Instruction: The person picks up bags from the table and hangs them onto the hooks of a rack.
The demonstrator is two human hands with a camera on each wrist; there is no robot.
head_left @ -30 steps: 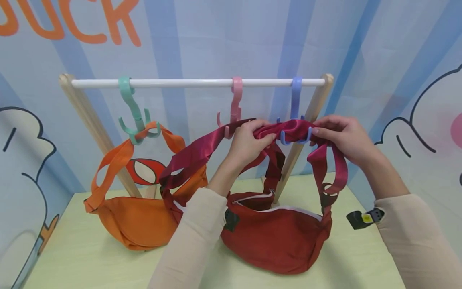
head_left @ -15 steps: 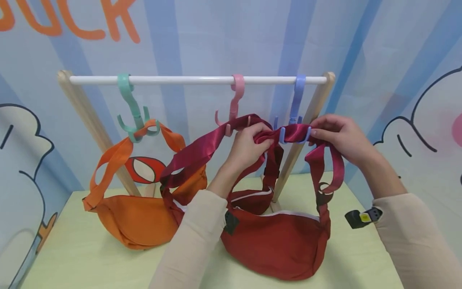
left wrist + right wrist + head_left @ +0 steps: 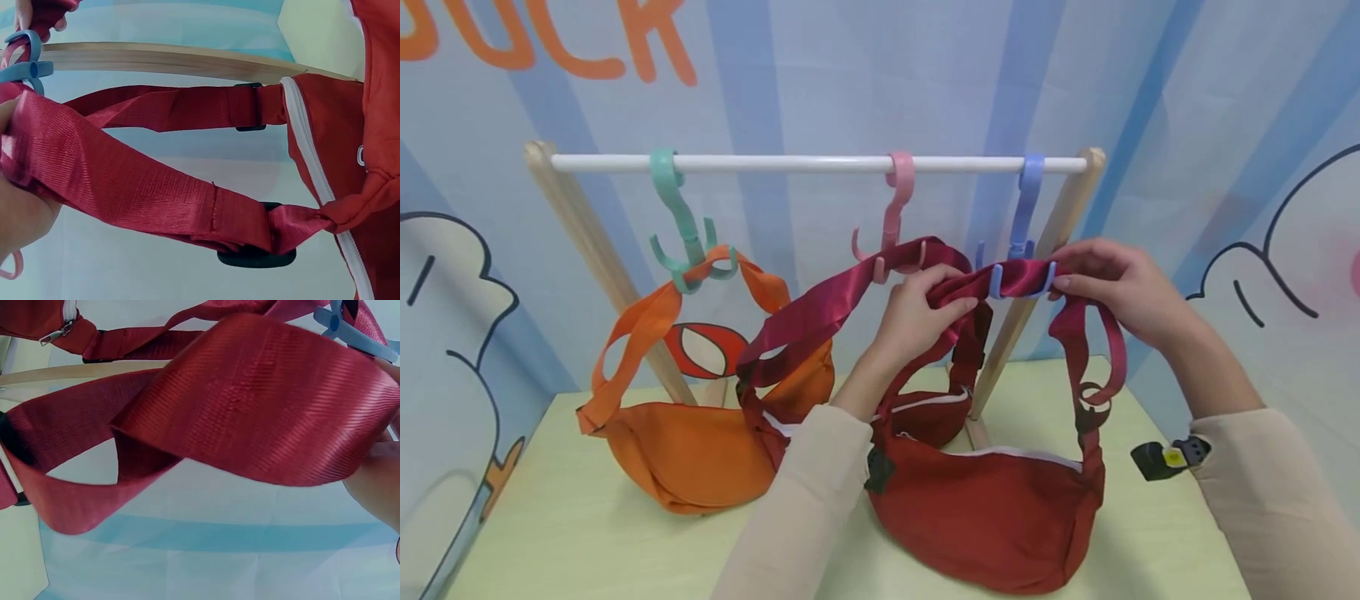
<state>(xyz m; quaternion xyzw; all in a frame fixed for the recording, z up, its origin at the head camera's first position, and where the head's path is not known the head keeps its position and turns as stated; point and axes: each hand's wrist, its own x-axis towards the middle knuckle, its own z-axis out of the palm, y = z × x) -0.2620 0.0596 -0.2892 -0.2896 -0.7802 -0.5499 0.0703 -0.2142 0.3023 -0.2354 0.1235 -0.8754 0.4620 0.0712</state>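
Observation:
In the head view, a dark red shoulder bag (image 3: 985, 517) hangs low at the front right. Its wide crimson strap (image 3: 1026, 277) lies across the front prongs of a blue hook (image 3: 1030, 200). Left of that hook, my left hand (image 3: 917, 317) pinches the strap between thumb and fingers. On the hook's other side my right hand (image 3: 1123, 287) pinches the same strap, close against a prong. The left wrist view has the strap (image 3: 125, 169) running from my hand to a black buckle. A twisted loop of strap (image 3: 262, 400) fills much of the right wrist view.
A second red bag (image 3: 932, 417) hangs behind from a pink hook (image 3: 895, 200). An orange bag (image 3: 688, 458) hangs from a green hook (image 3: 679, 217). All hooks sit on a white rod (image 3: 782, 164) between wooden posts, above a pale yellow tabletop (image 3: 535, 517).
The strap bunched above the blue hook has sunk and narrowed between its prongs. A pink hook prong hidden earlier now shows beside my left hand. Both hands keep hold of the strap.

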